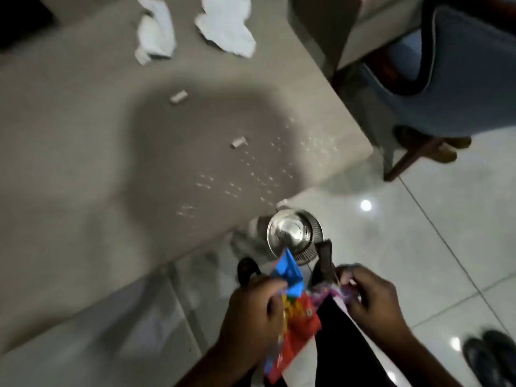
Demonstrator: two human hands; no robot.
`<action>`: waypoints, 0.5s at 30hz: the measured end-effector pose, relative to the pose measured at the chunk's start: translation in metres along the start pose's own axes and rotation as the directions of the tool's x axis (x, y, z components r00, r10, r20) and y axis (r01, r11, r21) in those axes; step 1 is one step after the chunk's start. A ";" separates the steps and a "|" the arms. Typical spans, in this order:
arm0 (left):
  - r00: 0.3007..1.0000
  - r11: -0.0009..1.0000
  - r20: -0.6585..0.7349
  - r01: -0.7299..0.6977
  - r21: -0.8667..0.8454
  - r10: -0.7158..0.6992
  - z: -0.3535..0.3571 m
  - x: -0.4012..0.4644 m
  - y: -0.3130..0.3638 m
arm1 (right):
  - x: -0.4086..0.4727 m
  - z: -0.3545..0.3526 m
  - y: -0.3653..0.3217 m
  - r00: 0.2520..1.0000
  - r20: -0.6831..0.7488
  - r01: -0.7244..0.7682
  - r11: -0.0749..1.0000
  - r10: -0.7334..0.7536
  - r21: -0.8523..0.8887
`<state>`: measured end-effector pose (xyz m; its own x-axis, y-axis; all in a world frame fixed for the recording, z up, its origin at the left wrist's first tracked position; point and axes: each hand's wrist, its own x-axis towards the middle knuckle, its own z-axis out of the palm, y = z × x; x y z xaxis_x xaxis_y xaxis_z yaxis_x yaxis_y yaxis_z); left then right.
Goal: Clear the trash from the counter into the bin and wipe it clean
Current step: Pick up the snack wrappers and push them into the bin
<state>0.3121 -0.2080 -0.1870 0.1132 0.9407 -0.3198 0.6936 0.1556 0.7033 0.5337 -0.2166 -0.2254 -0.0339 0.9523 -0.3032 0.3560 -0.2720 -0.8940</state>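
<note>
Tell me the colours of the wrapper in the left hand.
Red and blue wrapper, head view.

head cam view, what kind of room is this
Probably a home kitchen or dining area: a grey stone-look counter strewn with crumbs, a glossy tiled floor, an upholstered blue chair, and a small steel bin on the floor.

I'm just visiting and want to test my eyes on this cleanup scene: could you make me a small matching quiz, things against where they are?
Things:
1. red and blue wrapper
2. purple wrapper
3. crumpled white tissues
4. steel pedal bin

Places:
A. on the floor at the counter's corner
B. in the right hand
C. at the far side of the counter
D. in the left hand

Pairs: 1-D, 2-B, 3-C, 4-A
</note>
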 end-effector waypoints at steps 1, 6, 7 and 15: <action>0.997 0.997 0.036 0.070 0.033 -0.071 0.027 0.021 -0.017 | 0.008 0.003 0.031 0.996 -0.016 -0.088 0.996 0.089 0.024; 0.926 0.902 0.121 0.309 0.301 -0.358 0.136 0.143 -0.097 | 0.072 0.049 0.150 0.935 -0.019 -0.353 0.936 0.353 0.005; 0.921 0.889 0.131 0.306 0.340 -0.367 0.160 0.160 -0.112 | 0.086 0.060 0.172 0.923 -0.024 -0.385 0.922 0.385 -0.028; 0.865 0.864 0.191 0.394 0.312 -0.464 0.259 0.220 -0.190 | 0.157 0.126 0.260 0.793 -0.085 -0.605 0.796 0.604 0.016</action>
<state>0.3892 -0.1089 -0.5547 -0.0881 0.6844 -0.7238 0.8661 0.4116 0.2838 0.5034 -0.1551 -0.5465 0.2677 0.6023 -0.7520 0.2886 -0.7948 -0.5338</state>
